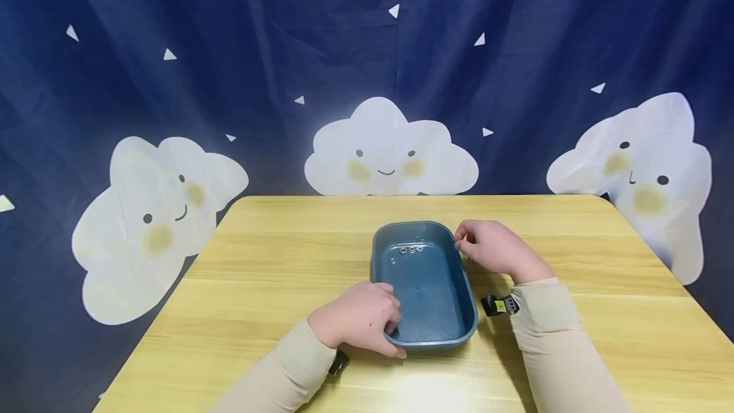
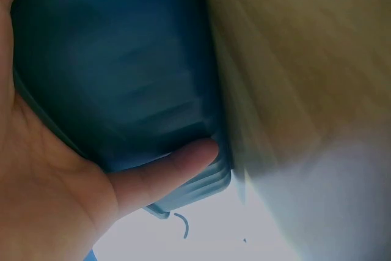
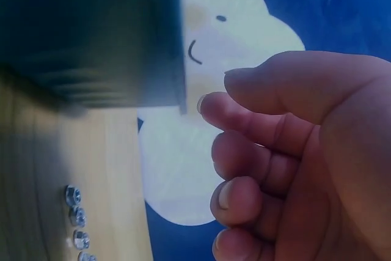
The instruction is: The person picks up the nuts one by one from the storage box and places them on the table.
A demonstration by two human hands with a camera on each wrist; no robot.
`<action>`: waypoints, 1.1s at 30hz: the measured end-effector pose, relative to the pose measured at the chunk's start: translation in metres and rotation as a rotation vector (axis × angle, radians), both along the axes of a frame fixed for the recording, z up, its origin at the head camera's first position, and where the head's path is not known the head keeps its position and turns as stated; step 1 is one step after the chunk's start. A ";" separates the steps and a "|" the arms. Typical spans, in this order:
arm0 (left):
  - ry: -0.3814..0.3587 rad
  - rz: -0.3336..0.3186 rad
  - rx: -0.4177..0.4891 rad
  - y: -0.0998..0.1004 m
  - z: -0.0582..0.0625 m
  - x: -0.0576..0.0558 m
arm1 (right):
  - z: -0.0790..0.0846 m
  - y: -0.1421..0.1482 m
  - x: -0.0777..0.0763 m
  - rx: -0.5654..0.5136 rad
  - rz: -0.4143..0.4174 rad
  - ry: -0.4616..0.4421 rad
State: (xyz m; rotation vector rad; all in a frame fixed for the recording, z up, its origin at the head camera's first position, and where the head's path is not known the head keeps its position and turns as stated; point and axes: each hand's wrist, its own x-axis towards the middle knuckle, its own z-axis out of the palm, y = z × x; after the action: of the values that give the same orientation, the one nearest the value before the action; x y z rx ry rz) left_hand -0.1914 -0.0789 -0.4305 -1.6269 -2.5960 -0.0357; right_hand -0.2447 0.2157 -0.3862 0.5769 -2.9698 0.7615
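Note:
A dark blue-green plastic bin (image 1: 430, 298) stands on the wooden table. At its near left corner my left hand (image 1: 361, 317) grips the rim, fingers over the inside and the thumb (image 2: 165, 175) along the outer wall. Three metal nuts (image 1: 411, 249) lie in a row at the bin's far end, and a smaller metal piece (image 1: 392, 260) lies near its left wall. My right hand (image 1: 496, 247) is beside the far right rim, fingers loosely curled. Nothing shows between its thumb and fingers in the right wrist view. Several flanged nuts (image 3: 77, 216) line the table below that hand.
The wooden table (image 1: 275, 260) extends around the bin on all sides. Behind it hangs a dark blue curtain (image 1: 344, 37) with smiling white clouds. A black wrist camera (image 1: 500, 305) juts from under the right sleeve.

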 end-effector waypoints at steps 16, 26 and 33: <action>-0.010 0.004 -0.006 0.000 0.002 0.001 | 0.011 -0.023 0.010 -0.019 0.070 -0.014; -0.019 0.006 -0.004 0.000 0.003 0.002 | 0.014 -0.052 0.010 -0.007 0.184 0.003; 0.004 0.011 -0.017 0.000 0.002 0.002 | 0.011 -0.075 0.003 0.073 0.200 -0.028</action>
State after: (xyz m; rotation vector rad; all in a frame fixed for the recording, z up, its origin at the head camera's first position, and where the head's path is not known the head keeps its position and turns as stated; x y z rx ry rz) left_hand -0.1894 -0.0786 -0.4285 -1.6163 -2.6089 -0.0093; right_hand -0.2419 0.1412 -0.3755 0.8858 -3.0078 0.6791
